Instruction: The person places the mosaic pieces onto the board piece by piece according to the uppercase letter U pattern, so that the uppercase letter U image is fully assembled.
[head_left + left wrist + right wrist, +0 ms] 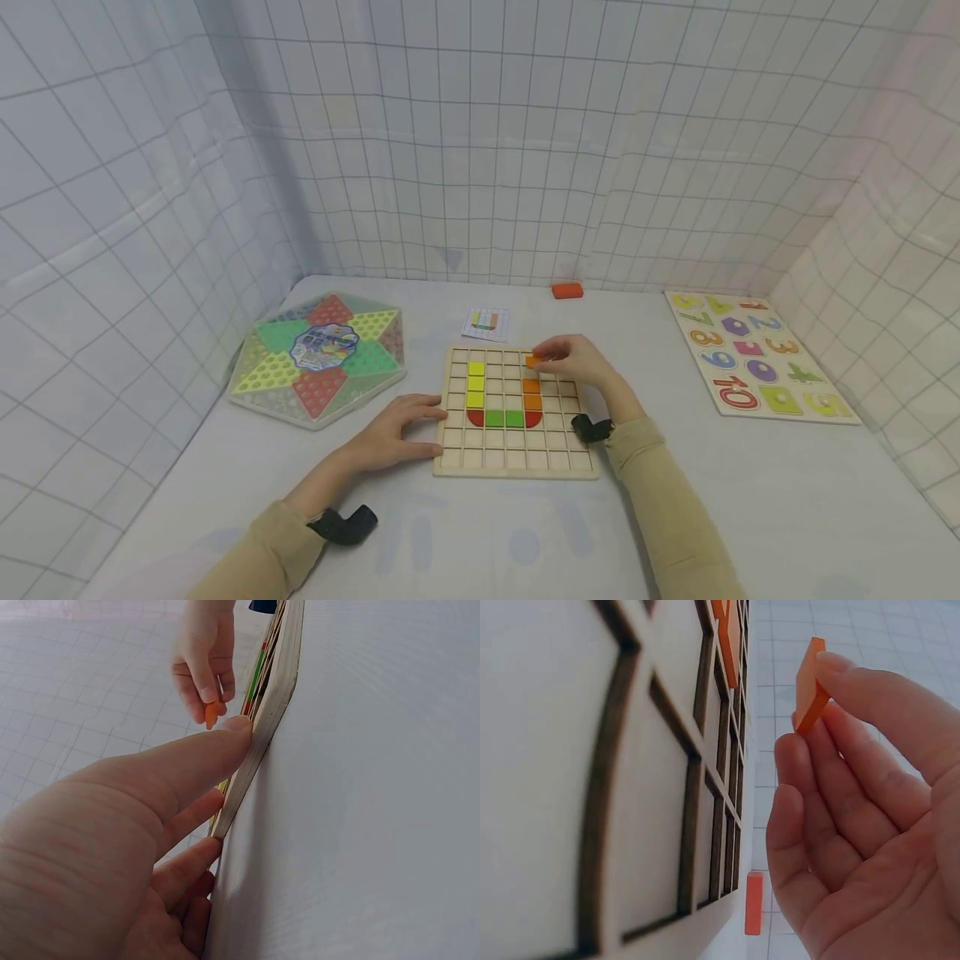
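Note:
A wooden grid board lies on the table. Set in its cells is a U shape: yellow tiles on the left, green tiles between two red rounded corner pieces at the bottom, orange tiles on the right. Thumb and fingertips of my right hand pinch an orange square tile, which is tilted and held above the board's upper right part. My left hand touches the board's left edge, its thumb and fingers spread along the rim in the left wrist view.
Behind the board lies a pattern card with a printed U. An orange-red block sits near the back wall. A hexagonal star-patterned game board is on the left, a number puzzle board on the right. Grid-patterned cloth surrounds the table.

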Demonstrator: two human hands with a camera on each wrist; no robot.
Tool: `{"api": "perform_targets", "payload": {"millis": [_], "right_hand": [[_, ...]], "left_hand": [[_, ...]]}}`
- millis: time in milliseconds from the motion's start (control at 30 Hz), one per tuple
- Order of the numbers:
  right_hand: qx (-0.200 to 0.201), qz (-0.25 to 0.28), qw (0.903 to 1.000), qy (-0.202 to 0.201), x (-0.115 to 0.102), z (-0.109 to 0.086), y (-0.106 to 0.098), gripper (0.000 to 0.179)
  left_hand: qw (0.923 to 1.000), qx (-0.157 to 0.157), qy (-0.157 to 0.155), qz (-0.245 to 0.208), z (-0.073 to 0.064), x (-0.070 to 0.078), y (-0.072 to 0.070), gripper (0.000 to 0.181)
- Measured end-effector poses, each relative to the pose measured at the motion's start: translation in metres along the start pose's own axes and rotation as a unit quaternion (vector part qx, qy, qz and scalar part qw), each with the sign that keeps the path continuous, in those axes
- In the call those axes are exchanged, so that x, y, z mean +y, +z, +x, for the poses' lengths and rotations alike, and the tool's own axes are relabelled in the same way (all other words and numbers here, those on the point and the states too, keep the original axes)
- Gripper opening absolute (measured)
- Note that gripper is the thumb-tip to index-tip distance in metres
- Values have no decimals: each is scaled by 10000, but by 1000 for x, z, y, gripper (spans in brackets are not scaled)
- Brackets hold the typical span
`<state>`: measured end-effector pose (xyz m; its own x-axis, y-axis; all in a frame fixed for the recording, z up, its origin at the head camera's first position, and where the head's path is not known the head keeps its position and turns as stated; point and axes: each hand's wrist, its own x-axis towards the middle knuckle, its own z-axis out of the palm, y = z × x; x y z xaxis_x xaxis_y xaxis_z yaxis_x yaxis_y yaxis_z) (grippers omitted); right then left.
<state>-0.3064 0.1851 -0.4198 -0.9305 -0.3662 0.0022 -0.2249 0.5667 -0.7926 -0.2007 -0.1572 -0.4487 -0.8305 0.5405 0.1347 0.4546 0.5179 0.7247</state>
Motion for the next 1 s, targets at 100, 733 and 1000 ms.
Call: {"api": "perform_targets", "payload": {"millis": [100,733,1000], "right_hand": [[-104,-64,9999,47,1,1,1,32],[-254,-477,9985,-4,4,8,10,29],[-215,-521,9984,-65,5,6,11,30]], "left_hand": [[10000,-6,-1,5,0,0,0,50],[10000,27,15,28,0,-2,0,49],[10000,12,18,13,0,-3,1,49]]}}
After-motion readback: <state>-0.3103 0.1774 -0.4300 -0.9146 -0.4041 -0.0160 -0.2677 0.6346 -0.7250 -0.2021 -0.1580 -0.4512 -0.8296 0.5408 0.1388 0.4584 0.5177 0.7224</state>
